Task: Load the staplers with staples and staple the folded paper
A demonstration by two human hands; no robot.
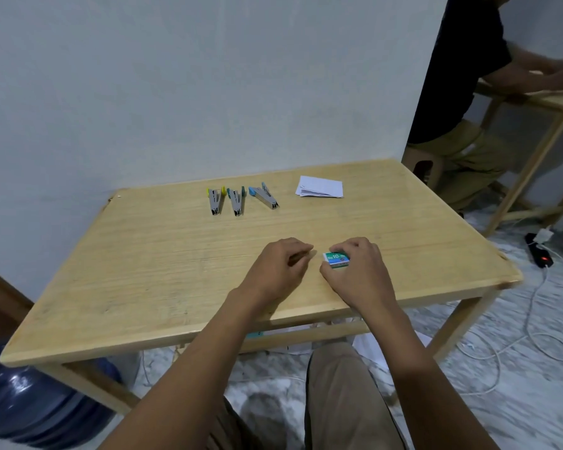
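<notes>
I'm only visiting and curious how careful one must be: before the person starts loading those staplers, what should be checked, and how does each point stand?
1. Grip: ok. The right hand grips the staple box on the table.
2. Box opened: cannot tell.
3. Staplers present: ok. The yellow-tipped stapler, teal stapler and blue stapler lie in a row at the far side, untouched.
4. Paper ready: ok. The folded paper lies right of the staplers.
5. Free hand: cannot tell. The left hand has curled fingers beside the box, and whether it holds anything is unclear.
</notes>
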